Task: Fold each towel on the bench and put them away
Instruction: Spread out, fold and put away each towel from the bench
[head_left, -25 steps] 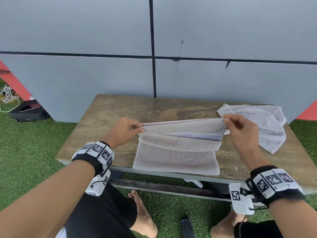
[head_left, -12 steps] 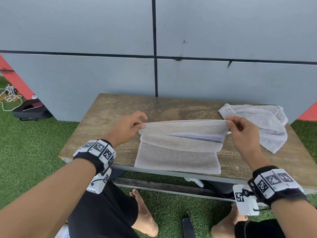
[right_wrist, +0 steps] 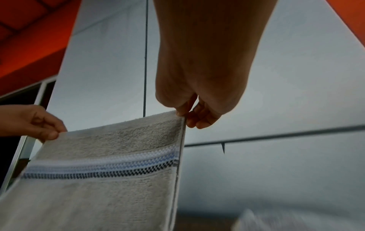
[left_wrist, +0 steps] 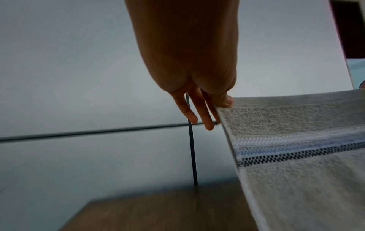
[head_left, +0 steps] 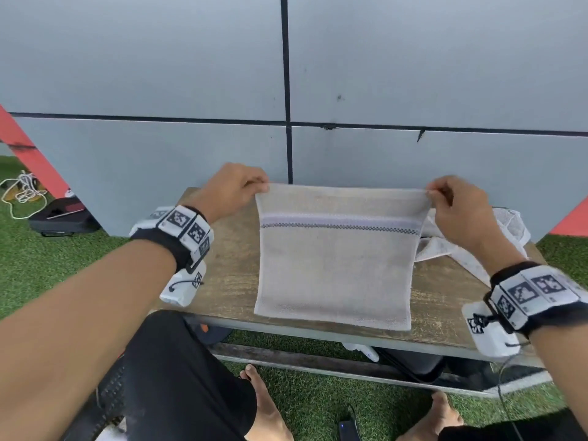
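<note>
The towel is hanging stretched between both hands above the surface, its striped band running across near the top edge. Its bottom hem is lying at or just over the surface's near edge; whether it is touching the wood is hard to tell.

At far left, a tangle of white cord and a dark bag are lying on the green turf, the bag partly cut off by the wall panel.

The left hand is pinching the towel's upper left corner. In the left wrist view the thumb is pressing on the corner while two fingers are pointing down beside the cloth; the pinching finger is hiding behind the towel.

The right hand is pinching the upper right corner between thumb and forefinger, the other fingers curling loosely behind.

A second towel is lying crumpled on the right end of the surface, mostly hidden behind the right hand and the held towel; in the right wrist view it is only a pale blur.

Below the surface, dark shapes are sitting in shadow, too dim to identify.
</note>
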Demonstrator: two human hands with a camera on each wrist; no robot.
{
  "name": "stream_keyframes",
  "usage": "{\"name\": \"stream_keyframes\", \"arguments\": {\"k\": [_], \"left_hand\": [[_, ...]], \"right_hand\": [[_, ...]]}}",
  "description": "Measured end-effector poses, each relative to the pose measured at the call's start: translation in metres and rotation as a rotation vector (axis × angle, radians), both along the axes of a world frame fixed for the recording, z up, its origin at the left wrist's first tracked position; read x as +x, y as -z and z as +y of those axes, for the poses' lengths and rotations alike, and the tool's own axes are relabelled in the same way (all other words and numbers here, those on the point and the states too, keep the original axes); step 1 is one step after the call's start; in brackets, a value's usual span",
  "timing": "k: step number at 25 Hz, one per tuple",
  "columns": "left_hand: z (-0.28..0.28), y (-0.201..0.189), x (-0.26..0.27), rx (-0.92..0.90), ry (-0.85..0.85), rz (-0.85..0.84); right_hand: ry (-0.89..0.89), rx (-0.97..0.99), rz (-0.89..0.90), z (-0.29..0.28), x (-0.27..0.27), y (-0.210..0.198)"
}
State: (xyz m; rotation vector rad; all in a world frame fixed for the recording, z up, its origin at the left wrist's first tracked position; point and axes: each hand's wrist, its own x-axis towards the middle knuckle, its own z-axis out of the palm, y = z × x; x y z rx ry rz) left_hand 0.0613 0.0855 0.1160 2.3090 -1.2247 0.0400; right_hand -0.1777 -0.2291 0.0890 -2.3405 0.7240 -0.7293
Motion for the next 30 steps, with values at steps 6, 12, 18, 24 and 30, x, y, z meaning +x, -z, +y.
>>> {"name": "stream_keyframes", "arguments": {"k": [6, 12, 18, 24, 30], "left_hand": [[-0.026, -0.075, 0.032, -0.238, -0.084, -0.103], [-0.003, -0.042, 0.012, -0.266, -0.069, 0.046], [0.041, 0.066, -0.034, 0.327, 0.049, 0.283], [0.058, 0.094, -0.048, 0.689, 0.151, 0.756], [0.044, 0.111, -0.032, 0.468, 0.007, 0.482]], "right_hand": [[0.016, -0.17, -0.148, -0.028, 0.037, -0.083], [-0.054, -0.07, -0.127, -0.016, 0.005, -0.056], [-0.357, 0.14, 0.42, 0.015, -0.06, 0.059], [-0.525, 0.576, 0.884, 0.029, -0.078, 0.073], [-0.4, 0.415, 0.623, 0.016, -0.049, 0.074]]}}
